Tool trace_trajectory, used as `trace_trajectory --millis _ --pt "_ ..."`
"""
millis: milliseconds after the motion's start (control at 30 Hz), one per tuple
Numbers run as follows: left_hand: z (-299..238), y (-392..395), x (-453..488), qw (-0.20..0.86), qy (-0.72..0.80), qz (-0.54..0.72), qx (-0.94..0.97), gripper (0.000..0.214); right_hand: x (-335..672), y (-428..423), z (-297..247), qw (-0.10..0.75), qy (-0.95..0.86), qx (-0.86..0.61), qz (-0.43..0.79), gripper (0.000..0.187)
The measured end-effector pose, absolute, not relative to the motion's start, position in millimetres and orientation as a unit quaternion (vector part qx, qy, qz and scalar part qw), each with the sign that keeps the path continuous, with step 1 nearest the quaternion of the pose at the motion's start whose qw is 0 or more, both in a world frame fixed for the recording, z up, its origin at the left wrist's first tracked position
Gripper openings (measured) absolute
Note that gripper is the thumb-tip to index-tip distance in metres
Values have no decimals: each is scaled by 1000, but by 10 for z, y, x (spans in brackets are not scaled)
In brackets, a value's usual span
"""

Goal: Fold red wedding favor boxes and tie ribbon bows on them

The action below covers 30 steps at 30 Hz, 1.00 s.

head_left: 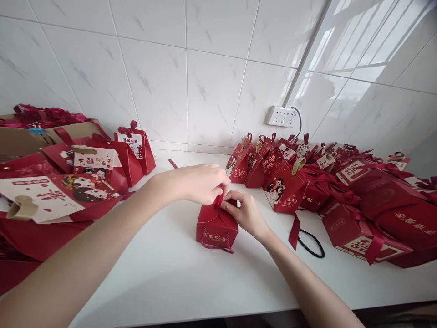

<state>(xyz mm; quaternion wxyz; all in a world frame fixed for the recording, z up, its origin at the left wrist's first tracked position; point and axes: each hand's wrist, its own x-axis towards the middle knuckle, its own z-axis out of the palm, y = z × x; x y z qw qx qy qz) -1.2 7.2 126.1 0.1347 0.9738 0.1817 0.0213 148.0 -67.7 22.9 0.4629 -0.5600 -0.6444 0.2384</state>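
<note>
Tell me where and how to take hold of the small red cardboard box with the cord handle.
Probably low on both sides, coming from left and right together: the red cardboard box stands upright and boxy, the left grip and right grip occupy its folded top, and its twisted red cord handle hangs slack in front.

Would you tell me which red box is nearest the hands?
The box beneath the left hand and right hand, a cord across its front; other boxes sit to either side.
</note>
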Motion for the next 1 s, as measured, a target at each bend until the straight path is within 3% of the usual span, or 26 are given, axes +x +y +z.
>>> trace_trajectory --millis 333,633,1000 --pt "515 221 -88 379 302 247 839 15 1476 -680 233 474 -644 -552 237 13" --pt "367 -29 -163 307 235 289 876 9 1431 -703 241 505 -613 -563 227 13" --pt "341 -126 -128 309 288 323 847 19 1444 -721 230 502 -623 -576 167 12"
